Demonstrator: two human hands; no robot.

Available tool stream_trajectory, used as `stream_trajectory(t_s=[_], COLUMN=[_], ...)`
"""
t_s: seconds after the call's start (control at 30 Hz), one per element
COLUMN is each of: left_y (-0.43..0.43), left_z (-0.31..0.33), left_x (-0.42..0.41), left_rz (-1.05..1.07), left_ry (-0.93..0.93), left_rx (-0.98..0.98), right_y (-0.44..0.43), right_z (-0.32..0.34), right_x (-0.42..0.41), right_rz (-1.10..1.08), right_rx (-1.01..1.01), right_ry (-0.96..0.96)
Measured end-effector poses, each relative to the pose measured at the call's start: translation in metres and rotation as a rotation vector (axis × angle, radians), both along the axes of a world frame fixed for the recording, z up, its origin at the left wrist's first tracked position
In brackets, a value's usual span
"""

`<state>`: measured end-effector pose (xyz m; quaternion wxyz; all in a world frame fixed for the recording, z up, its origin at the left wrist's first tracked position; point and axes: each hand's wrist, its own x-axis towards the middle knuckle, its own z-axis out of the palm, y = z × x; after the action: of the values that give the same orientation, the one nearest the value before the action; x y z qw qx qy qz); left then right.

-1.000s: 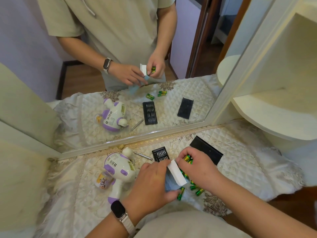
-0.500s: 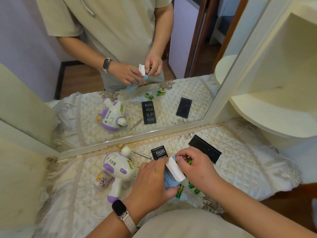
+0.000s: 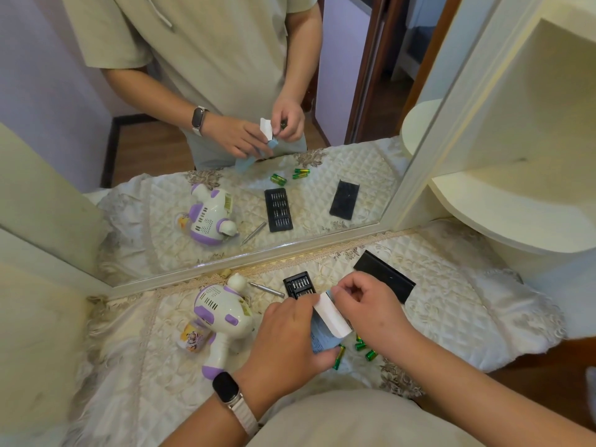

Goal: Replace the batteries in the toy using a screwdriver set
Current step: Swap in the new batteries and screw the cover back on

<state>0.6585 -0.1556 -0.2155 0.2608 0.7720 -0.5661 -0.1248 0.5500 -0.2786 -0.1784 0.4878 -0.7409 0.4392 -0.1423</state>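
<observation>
The toy (image 3: 222, 317) lies left of centre on the cloth (image 3: 451, 317), long axis near vertical in the frame, nose toward the mirror (image 3: 145, 140), handle toward the lower edge; the screwdriver (image 3: 266, 289) lies just right of the nose, then the bit case (image 3: 298, 284) and the lid (image 3: 385, 280). At centre the left hand (image 3: 283, 346), knuckles up, grips the battery pack (image 3: 332, 317) from below left; the right hand (image 3: 367, 304), fingers curled, pinches its upper end; loose batteries (image 3: 361, 345) lie beneath.
</observation>
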Motion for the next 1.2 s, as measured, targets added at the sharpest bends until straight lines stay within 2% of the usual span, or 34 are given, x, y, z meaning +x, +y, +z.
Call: stream_trajectory(t_s=[0.13, 0.23, 0.4, 0.63, 0.9, 1.07, 1.2], left_y=[0.001, 0.001, 0.0, 0.001, -0.003, -0.006, -0.011], left_z=[-0.001, 0.001, 0.007, 0.0, 0.004, 0.009, 0.015], left_x=[-0.003, -0.005, -0.005, -0.003, -0.008, -0.008, -0.019], left_rz=[-0.012, -0.014, -0.003, -0.065, -0.029, 0.084, 0.112], left_ry=[-0.01, -0.024, 0.024, -0.063, -0.024, 0.146, 0.146], left_rx=[0.001, 0.008, 0.026, 0.007, 0.043, 0.091, 0.103], right_y=[-0.005, -0.011, -0.005, -0.001, 0.004, 0.0, -0.002], right_z=[0.002, 0.001, -0.008, -0.012, -0.007, -0.002, 0.002], right_x=[0.004, 0.005, 0.002, -0.004, 0.006, -0.014, -0.028], right_rz=[-0.124, -0.186, -0.025, 0.27, 0.161, 0.267, 0.343], right_rx=[0.047, 0.001, -0.13, -0.254, -0.143, -0.129, -0.151], right_ry=[-0.044, -0.09, -0.008, 0.079, 0.005, -0.024, -0.038])
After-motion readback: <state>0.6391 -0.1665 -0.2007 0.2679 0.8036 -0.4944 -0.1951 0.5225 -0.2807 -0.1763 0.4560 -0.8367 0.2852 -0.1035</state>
